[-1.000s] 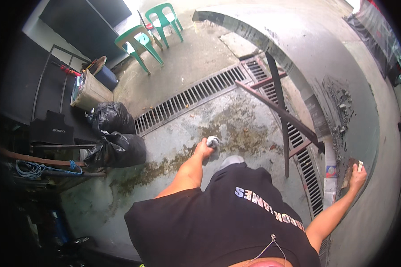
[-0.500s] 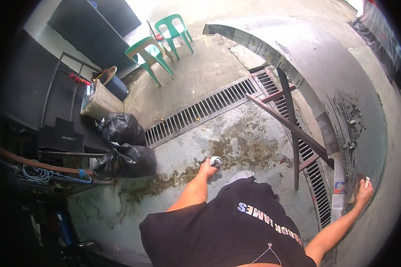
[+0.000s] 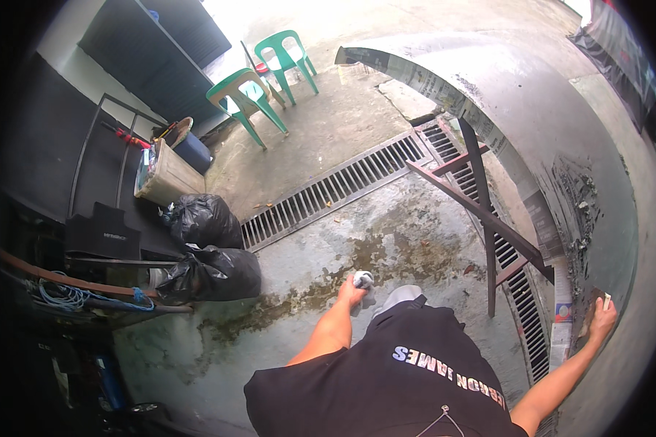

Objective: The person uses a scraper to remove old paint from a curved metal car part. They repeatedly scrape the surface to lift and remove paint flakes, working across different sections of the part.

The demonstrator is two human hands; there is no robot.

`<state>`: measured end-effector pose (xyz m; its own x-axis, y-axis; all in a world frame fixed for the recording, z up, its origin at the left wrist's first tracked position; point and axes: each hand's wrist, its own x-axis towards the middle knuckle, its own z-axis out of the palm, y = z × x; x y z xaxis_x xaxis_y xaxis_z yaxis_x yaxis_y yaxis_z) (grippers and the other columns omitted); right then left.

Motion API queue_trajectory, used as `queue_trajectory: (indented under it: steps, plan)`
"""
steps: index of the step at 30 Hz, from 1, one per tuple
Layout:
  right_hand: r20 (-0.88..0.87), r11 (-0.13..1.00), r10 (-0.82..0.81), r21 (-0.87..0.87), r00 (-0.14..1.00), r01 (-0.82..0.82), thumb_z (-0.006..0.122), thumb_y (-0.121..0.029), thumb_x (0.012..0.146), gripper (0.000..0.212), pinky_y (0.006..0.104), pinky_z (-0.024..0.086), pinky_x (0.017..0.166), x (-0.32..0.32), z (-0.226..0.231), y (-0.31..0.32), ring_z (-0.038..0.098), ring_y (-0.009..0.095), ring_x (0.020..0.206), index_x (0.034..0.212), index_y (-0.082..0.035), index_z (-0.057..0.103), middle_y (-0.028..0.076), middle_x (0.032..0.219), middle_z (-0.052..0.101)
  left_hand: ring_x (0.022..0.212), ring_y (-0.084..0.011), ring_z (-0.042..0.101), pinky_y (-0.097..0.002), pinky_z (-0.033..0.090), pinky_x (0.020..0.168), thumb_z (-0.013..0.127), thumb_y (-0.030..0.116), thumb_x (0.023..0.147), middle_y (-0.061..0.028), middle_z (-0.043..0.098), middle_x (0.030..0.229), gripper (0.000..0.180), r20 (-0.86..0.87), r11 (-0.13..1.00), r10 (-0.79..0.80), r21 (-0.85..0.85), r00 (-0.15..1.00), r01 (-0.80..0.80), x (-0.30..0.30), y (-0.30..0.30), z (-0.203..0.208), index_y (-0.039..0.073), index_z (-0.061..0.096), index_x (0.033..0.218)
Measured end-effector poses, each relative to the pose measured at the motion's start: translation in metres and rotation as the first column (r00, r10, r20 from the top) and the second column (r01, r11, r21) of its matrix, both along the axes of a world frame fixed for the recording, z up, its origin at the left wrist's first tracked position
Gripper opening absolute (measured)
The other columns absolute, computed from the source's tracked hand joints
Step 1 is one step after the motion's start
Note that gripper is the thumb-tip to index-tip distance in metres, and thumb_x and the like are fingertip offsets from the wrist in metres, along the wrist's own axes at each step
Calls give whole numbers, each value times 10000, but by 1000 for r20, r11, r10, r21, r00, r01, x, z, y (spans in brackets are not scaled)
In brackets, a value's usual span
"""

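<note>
My right hand [image 3: 602, 321] is at the near end of a large curved grey panel [image 3: 517, 95], closed around a small flat scraper [image 3: 606, 301] with a pale edge. Its brownish face lies against the panel surface, partly hidden by my fingers. Just beyond the hand, dark grey smears and clumps [image 3: 579, 207] spread over the panel. Newspaper sheets [image 3: 539, 215] line the panel's inner edge. My left hand [image 3: 352, 291] hangs over the floor in front of me, shut on a crumpled grey-white cloth [image 3: 364, 280].
Dark crossed metal legs [image 3: 481, 197] stand under the panel, over a floor drain grate [image 3: 328, 193]. Green plastic chairs [image 3: 288, 62] stand farther back. Black garbage bags [image 3: 215, 275], a beige bin [image 3: 171, 175] and coiled blue rope [image 3: 62, 291] are at the left.
The whole view has shifted slightly, so things sit a little lower and to the right. Both hands keep their holds; the right hand stays near the same part of the panel.
</note>
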<state>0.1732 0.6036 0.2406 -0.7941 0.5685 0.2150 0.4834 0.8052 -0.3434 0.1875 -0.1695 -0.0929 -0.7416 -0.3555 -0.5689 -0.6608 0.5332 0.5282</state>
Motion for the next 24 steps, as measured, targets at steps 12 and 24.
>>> queue_trajectory:
  steps: [12,24]
  plan:
    - [-35,999,-13,31,999,14,683,-339,978,384,506,489,775,-2,-3,-7,635,475,841,1073,32,669,267,898,682,1229,-401,662,-451,533,1024,873,349,719,-251,691,1294,806,98,999,50,-5,994,-49,16,-3,21,53,544,1392]
    - [-47,997,14,76,999,-10,669,-335,978,371,524,472,745,-4,-3,-12,621,479,815,1003,33,641,265,859,658,1191,-386,679,-449,534,1002,885,337,708,-224,712,1248,769,39,998,55,30,998,-56,20,5,5,64,562,1350]
